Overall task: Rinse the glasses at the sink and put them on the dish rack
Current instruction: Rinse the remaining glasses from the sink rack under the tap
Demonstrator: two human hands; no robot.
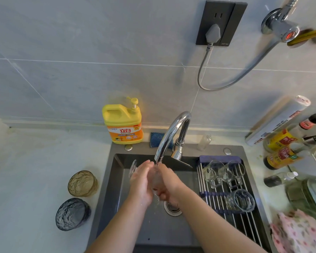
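At the frame's centre, over the sink (117,189), the left hand (142,181) and right hand (169,183) both curl their fingers (148,164) round a stemmed glass (133,168), tipped sideways under the tap (171,130) so water runs over it, with other glasses (240,199) lying on the rack (244,221) at right.

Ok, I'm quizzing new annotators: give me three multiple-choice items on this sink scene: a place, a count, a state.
1. Where do the amber textured glass tumbler and the smoky grey tumbler stand? A left of the dark sink; B beside the sauce bottles; C on the floral cloth.
2. How many clear glasses lie on the steel-rod dish rack? A one; B three; C six.
3. The chrome faucet is: A running; B off; C dismantled.
1A: both on the counter. 2B: two at the back, one clear tumbler nearer. 3A: water hits the clear stemmed glass that left hand and right hand hold.
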